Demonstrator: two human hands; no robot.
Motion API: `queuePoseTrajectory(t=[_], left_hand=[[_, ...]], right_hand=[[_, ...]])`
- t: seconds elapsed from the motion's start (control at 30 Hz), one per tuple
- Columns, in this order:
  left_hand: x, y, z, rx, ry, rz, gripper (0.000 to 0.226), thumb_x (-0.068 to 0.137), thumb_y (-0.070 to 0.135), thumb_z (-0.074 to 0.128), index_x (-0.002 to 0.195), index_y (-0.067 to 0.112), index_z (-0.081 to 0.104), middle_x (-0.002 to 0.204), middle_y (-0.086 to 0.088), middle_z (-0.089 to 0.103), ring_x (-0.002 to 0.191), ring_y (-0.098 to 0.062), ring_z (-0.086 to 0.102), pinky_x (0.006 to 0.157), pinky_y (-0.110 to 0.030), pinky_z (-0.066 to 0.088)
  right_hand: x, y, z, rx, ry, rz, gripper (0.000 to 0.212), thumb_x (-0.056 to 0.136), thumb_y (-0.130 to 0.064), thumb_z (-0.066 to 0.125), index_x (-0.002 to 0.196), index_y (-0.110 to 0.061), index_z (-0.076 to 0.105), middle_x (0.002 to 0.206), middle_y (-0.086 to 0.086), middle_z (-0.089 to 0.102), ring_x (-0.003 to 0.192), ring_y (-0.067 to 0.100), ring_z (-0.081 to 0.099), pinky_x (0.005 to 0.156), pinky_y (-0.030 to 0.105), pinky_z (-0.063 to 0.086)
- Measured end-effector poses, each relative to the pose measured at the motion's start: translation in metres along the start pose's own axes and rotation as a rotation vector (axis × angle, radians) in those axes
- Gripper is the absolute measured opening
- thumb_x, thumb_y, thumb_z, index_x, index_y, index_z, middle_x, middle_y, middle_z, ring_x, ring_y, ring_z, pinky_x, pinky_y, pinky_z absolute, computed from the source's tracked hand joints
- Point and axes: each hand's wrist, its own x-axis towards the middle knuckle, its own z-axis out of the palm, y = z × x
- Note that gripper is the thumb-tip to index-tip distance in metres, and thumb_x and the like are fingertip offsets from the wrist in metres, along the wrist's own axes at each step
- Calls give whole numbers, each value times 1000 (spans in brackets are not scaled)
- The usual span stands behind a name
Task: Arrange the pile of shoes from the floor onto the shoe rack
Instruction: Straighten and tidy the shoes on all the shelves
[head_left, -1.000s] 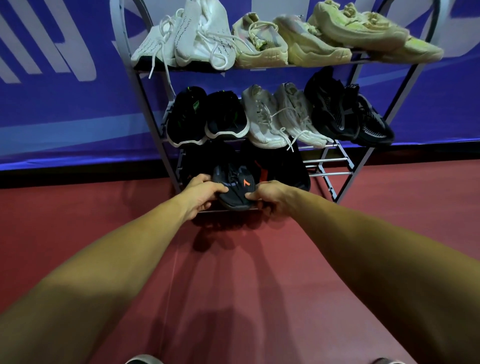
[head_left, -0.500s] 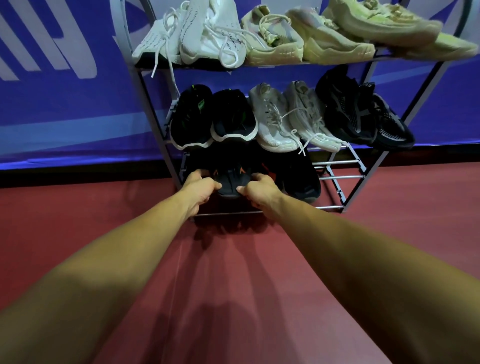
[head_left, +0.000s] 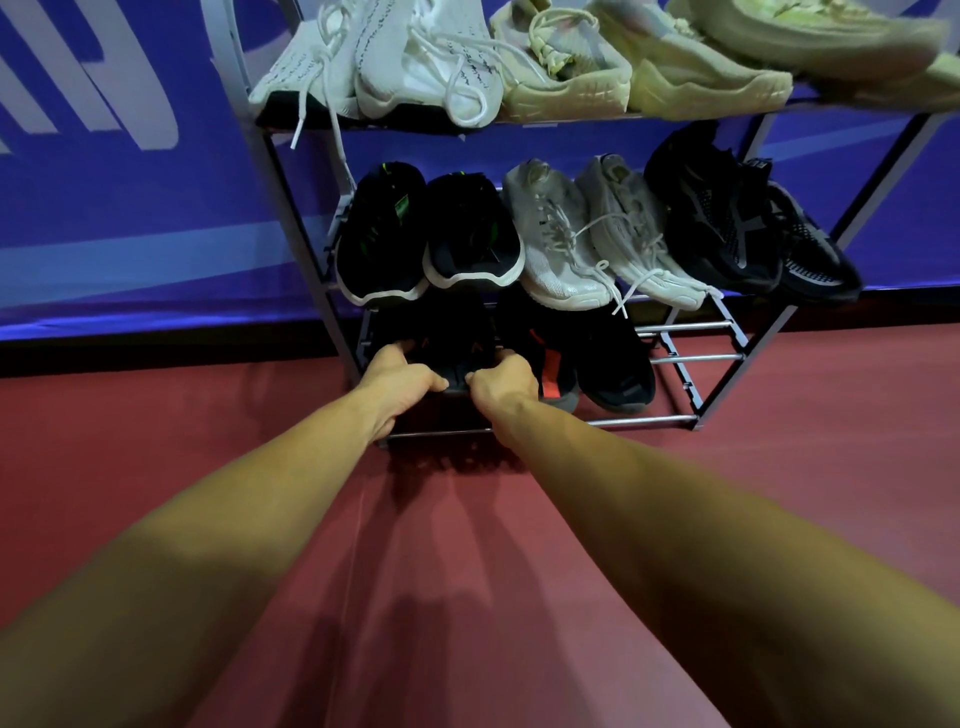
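A black shoe with orange marks (head_left: 457, 353) lies on the bottom shelf of the metal shoe rack (head_left: 675, 358), at its left end. My left hand (head_left: 402, 379) grips the shoe's left side and my right hand (head_left: 506, 382) grips its right side, thumbs nearly meeting at its heel. Right of it sit a black shoe with an orange patch (head_left: 553, 364) and another black shoe (head_left: 618, 364). Much of the held shoe is in shadow under the middle shelf.
The middle shelf holds black-and-green shoes (head_left: 431, 234), grey shoes (head_left: 587, 234) and black mesh shoes (head_left: 737, 223). White shoes (head_left: 395, 62) and pale yellow shoes (head_left: 675, 57) fill the top shelf. Bare rails (head_left: 685, 358) show at bottom right. Red floor (head_left: 156, 441), blue banner (head_left: 130, 182).
Both hands have pushed the black shoe further back onto the bottom shelf, and the view has come closer to the rack.
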Motion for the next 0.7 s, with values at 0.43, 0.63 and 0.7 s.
queuePoseTrajectory(t=[0.43,0.63,0.7], left_hand=[[-19,11,12,309,56,27,68,62,29,82,122,6,61,126,-16,59,111,-31,60,98,-42,52],[-39,14,24,260,-9,94,50,71,17,78,120,18,63,93,-2,68,95,-20,64,83,-28,47],[-47,16,33,273,-76,108,44,73,19,79,115,20,65,92,-1,70,93,-17,65,83,-28,47]], right_hand=[[-15,13,-35,-234,-152,-39,38,82,-29,67,119,-20,65,109,10,72,102,31,70,92,40,57],[-20,30,-75,-246,-126,-71,58,63,-44,61,112,-14,65,105,17,74,100,38,72,90,47,59],[-31,31,-92,-263,-113,-80,58,61,-46,60,107,-12,66,100,16,76,93,34,74,88,44,60]])
